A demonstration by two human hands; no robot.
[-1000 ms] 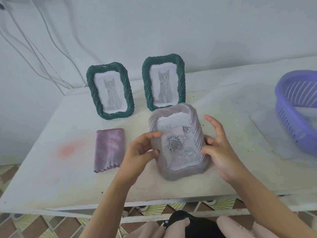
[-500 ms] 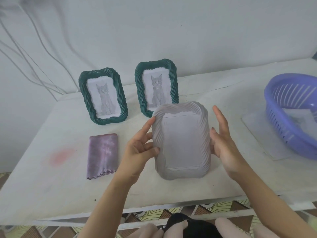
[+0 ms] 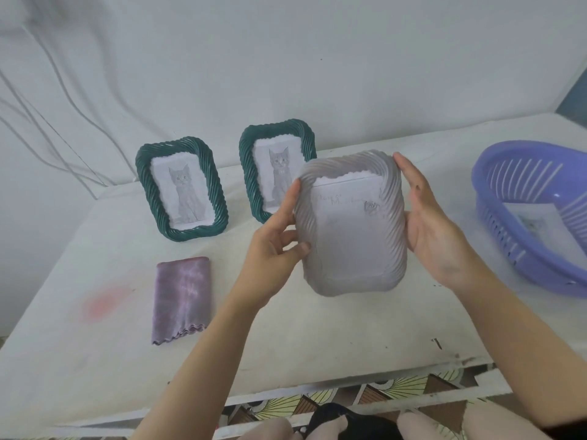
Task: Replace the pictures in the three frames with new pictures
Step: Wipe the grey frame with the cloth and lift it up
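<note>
The grey ribbed plastic picture frame (image 3: 351,223), probably light, stiff and a little slippery, is held above the white table (image 3: 95,360) by its side edges between the left hand (image 3: 274,246) and right hand (image 3: 435,223), both grasping it.

The grey frame (image 3: 351,223) looks matt ribbed plastic, the purple cloth (image 3: 182,298) soft, the basket (image 3: 533,214) glossy plastic.

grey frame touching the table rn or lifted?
Apart. In the head view, both hands, left and right, grip the grey frame by its sides, and bare table shows beneath its bottom edge.
</note>
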